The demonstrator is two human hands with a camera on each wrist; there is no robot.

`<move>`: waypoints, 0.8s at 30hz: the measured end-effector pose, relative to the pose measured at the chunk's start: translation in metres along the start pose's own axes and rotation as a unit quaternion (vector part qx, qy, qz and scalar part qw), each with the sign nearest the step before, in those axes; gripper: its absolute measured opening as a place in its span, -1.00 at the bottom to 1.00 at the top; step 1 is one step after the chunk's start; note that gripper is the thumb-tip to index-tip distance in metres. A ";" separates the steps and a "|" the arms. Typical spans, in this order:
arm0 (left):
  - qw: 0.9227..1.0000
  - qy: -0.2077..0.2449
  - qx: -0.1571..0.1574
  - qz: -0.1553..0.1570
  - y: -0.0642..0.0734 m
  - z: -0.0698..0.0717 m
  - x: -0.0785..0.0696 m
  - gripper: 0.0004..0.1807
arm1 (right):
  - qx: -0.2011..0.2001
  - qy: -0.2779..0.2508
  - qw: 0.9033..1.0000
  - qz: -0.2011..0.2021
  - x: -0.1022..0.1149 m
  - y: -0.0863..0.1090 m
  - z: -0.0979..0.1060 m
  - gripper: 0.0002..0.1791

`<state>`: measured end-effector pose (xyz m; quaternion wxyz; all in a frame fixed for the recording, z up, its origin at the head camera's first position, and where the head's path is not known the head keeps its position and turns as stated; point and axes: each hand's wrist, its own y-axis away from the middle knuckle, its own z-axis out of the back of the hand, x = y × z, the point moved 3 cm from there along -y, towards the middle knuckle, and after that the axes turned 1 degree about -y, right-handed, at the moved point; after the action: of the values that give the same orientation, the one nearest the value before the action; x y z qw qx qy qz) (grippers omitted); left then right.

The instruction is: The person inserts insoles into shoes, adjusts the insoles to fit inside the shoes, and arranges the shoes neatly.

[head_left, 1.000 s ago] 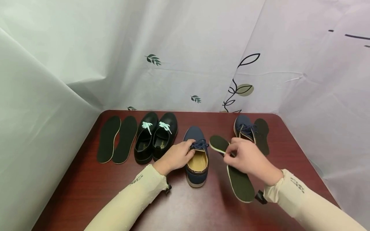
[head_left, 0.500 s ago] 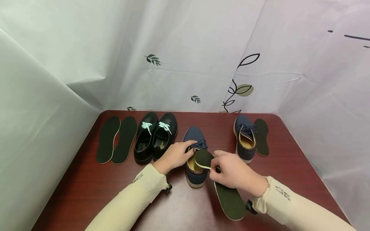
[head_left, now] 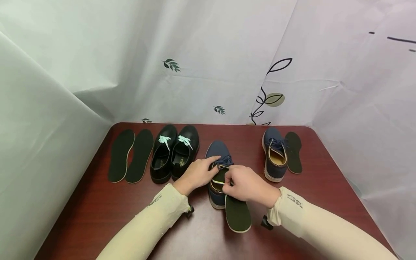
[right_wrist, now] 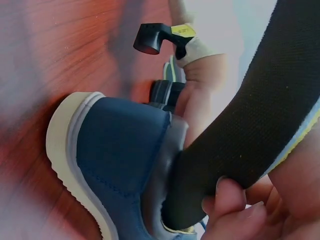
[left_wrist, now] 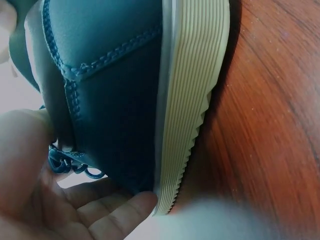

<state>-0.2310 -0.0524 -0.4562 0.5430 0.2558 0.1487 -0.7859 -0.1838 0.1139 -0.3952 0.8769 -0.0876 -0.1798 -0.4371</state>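
Observation:
A navy lace-up shoe [head_left: 216, 148] stands mid-table, toe pointing away. My left hand [head_left: 197, 174] grips it near the laces; in the left wrist view the thumb goes in at the collar and the fingers lie along the outer side of the shoe [left_wrist: 112, 95]. My right hand [head_left: 246, 184] pinches a dark green insole [head_left: 238, 213] around its middle. The insole's front end dips into the shoe's opening, as the right wrist view shows, where the insole [right_wrist: 235, 125] bends upward from the collar. Its heel end sticks out behind the shoe, toward me.
Left of the shoe stand two black shoes [head_left: 185, 139] with pale green laces. Two dark insoles [head_left: 121, 155] lie beyond them at the table's left. A second navy shoe [head_left: 274, 159] is at the right, beside another insole [head_left: 294, 151]. White curtain [head_left: 195, 54] surrounds the reddish-brown table [head_left: 91, 216].
My right hand has moved left with the insole, from beside the navy shoe to over its opening, and the insole's front end has gone inside. The left hand has kept its grip.

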 end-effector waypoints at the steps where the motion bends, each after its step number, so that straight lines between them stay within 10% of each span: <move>1: 1.000 0.000 -0.001 0.002 0.000 0.000 0.000 -0.45 | -0.001 0.000 1.000 -0.005 0.000 -0.003 -0.001 -0.74; 11: 1.000 0.005 0.007 0.006 -0.001 -0.002 0.001 -0.46 | -0.010 0.016 0.998 -0.067 -0.006 -0.021 -0.016 -0.68; 24: 1.000 -0.028 0.005 0.013 -0.001 -0.003 0.000 -0.45 | -0.057 0.209 0.976 -0.034 0.004 -0.007 -0.015 -0.49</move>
<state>-0.2318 -0.0506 -0.4587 0.5563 0.2383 0.1262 -0.7860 -0.1835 0.1022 -0.4070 0.8733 -0.0383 0.0302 -0.4847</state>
